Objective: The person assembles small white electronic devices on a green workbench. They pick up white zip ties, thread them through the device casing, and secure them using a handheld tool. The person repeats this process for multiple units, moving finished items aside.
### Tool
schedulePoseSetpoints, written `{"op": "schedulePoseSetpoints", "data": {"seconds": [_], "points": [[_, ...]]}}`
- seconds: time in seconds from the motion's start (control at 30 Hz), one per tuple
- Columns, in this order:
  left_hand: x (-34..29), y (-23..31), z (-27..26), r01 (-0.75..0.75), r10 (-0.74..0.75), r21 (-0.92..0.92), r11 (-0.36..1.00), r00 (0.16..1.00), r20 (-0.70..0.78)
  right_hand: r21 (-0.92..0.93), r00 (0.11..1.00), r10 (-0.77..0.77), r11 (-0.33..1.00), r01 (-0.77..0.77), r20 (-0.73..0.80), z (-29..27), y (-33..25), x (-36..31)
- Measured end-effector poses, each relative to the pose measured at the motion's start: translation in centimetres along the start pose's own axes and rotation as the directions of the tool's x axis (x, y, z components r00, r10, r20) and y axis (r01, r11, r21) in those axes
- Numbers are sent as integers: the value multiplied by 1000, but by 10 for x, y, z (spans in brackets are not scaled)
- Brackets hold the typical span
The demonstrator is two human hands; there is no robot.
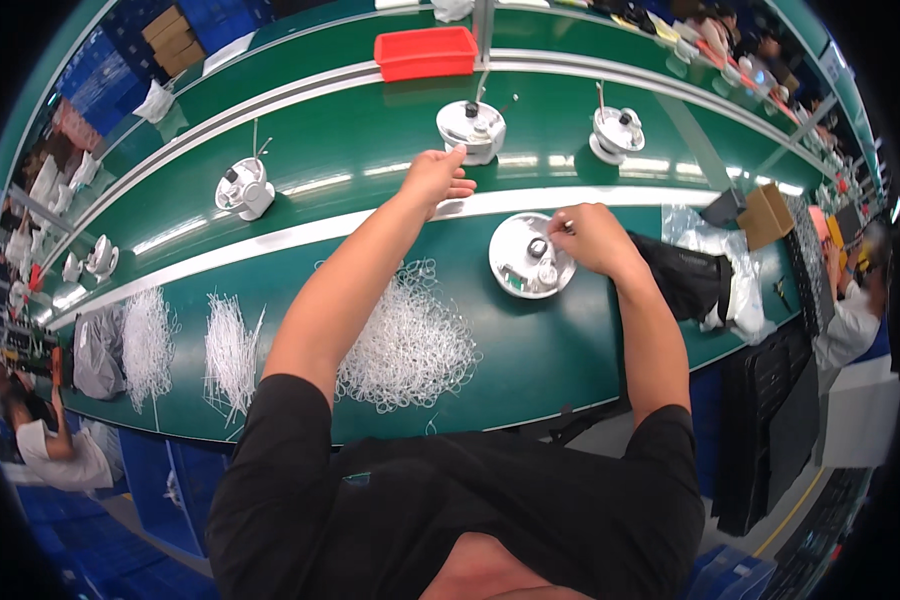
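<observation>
A black T-shirt (530, 500) with short sleeves fills the lower middle of the frame, its cloth matte and softly creased; the left sleeve (285, 425) at lower left and the right sleeve (667, 440) at lower right are the same plain black; a small greenish mark (356, 479) sits on the chest, left of centre; the neckline (485, 538) curves open at the bottom edge; left hand (437, 185) and right hand (592, 238) are bare, as are both forearms (345, 275).
</observation>
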State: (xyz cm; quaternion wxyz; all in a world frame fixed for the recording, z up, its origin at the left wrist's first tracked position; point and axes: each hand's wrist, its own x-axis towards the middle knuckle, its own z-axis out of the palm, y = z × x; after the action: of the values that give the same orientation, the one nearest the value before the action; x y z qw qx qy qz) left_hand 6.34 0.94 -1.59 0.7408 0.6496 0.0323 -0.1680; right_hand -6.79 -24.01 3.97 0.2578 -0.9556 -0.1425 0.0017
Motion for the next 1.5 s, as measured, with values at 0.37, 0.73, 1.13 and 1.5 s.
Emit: {"op": "schedulePoseSetpoints", "data": {"seconds": [0.37,0.73,1.13,1.5], "points": [[78,-25,29,8,-25,-191,982,996,-87,45,674,551,789,-612,-493,-23,117,115],[65,-8,54,-45,24,-178,983,993,-113,107,670,187,982,-158,-718,9,67,81],[-78,-24,16,-37,8,123,992,975,223,612,960,195,790,-32,-202,52,46,40],[-109,-24,24,17,-108,301,954,952,288,575,924,347,794,-198,-162,52,17,24]]}}
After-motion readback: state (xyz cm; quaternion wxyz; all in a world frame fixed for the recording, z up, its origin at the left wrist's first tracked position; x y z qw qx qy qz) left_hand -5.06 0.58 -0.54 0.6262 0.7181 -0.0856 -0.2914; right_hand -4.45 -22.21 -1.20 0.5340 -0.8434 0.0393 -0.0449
